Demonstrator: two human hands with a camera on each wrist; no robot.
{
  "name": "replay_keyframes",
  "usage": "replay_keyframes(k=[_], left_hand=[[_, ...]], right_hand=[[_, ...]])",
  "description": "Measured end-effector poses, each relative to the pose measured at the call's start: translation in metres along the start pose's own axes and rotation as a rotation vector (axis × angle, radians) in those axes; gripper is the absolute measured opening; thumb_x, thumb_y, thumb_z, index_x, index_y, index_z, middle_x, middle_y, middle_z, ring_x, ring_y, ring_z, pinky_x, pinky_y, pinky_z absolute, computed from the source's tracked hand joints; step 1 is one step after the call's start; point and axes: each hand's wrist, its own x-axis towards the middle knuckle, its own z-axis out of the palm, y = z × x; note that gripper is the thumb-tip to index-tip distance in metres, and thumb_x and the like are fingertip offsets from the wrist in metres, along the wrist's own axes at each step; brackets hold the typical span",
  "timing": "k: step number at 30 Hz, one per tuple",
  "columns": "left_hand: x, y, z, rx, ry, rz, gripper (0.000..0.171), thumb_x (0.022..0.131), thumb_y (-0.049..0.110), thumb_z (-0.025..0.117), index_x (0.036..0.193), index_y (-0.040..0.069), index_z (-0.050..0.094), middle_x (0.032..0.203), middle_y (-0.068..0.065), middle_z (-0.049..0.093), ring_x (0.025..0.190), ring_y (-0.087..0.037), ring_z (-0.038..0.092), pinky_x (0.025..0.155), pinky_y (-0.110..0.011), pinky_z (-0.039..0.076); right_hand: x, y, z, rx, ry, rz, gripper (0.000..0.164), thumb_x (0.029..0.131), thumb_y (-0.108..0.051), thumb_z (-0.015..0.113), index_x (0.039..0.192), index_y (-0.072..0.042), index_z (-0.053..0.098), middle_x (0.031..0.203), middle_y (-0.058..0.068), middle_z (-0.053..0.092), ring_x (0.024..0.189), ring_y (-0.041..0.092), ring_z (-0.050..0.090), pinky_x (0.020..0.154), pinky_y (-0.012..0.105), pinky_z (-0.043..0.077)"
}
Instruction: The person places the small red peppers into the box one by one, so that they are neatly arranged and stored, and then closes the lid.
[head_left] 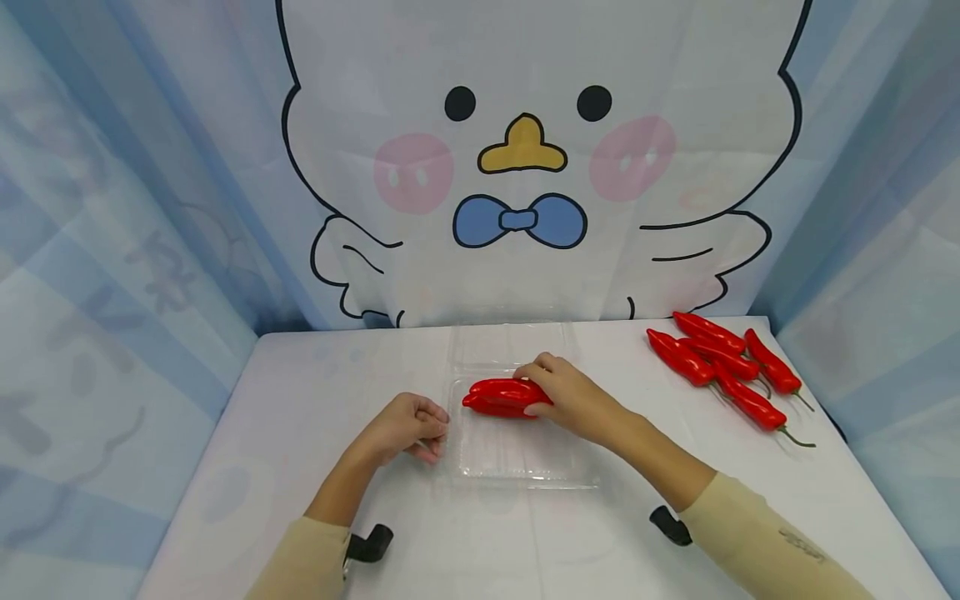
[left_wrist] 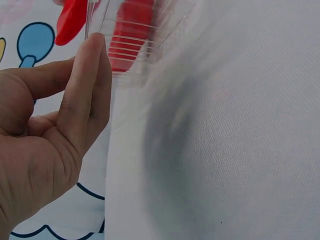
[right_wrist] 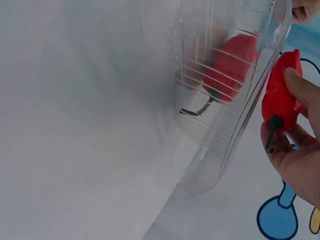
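Note:
A clear plastic container lies open on the table. Fingers of my left hand pinch its left rim, thumb and fingertips close together, as the left wrist view shows. Over the container, my right hand grips a red chili pepper by its stem half, thumb on one side and fingers on the other; its green stem hangs out. Another red chili pepper shows through the ribbed clear plastic, inside the container. From the head view both peppers appear side by side, partly covered by my right hand.
Several loose red chili peppers lie in a group at the table's back right, stems pointing right and forward. The container's clear lid is folded back toward the rear edge. A cartoon-printed curtain hangs behind the white table.

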Motion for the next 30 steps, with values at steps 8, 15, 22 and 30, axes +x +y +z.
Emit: replay_keyframes(k=[8, 15, 22, 30], left_hand=[[0.001, 0.000, 0.000, -0.004, 0.006, 0.001, 0.021, 0.097, -0.002, 0.065, 0.114, -0.013, 0.063, 0.090, -0.020, 0.073, 0.063, -0.015, 0.068, 0.063, -0.035, 0.066], [0.001, -0.001, 0.000, -0.002, 0.009, 0.000, 0.019, 0.096, -0.003, 0.066, 0.113, -0.013, 0.063, 0.088, -0.020, 0.073, 0.062, -0.016, 0.068, 0.062, -0.035, 0.066], [0.000, 0.000, 0.000, -0.002, 0.003, 0.000, 0.019, 0.097, -0.003, 0.065, 0.113, -0.012, 0.063, 0.088, -0.019, 0.073, 0.062, -0.016, 0.068, 0.062, -0.034, 0.066], [0.001, 0.000, 0.000, -0.001, -0.003, 0.005, 0.018, 0.097, -0.003, 0.065, 0.113, -0.013, 0.063, 0.086, -0.018, 0.073, 0.062, -0.015, 0.068, 0.061, -0.034, 0.066]], right_hand=[[0.004, -0.004, 0.009, 0.006, -0.016, -0.014, 0.049, 0.086, -0.019, 0.086, 0.131, -0.016, 0.064, 0.120, 0.004, 0.062, 0.110, 0.020, 0.059, 0.089, 0.034, 0.063], [0.003, -0.004, 0.019, -0.025, -0.017, -0.039, 0.050, 0.084, -0.019, 0.087, 0.129, -0.015, 0.065, 0.117, 0.003, 0.063, 0.105, 0.017, 0.059, 0.087, 0.030, 0.062], [0.001, -0.003, 0.026, -0.038, -0.019, -0.048, 0.051, 0.083, -0.016, 0.088, 0.128, -0.014, 0.065, 0.111, 0.003, 0.062, 0.100, 0.016, 0.058, 0.083, 0.029, 0.061], [0.001, 0.000, 0.034, -0.031, -0.035, -0.015, 0.052, 0.082, -0.016, 0.089, 0.128, -0.015, 0.066, 0.109, 0.002, 0.060, 0.098, 0.014, 0.055, 0.079, 0.024, 0.058]])
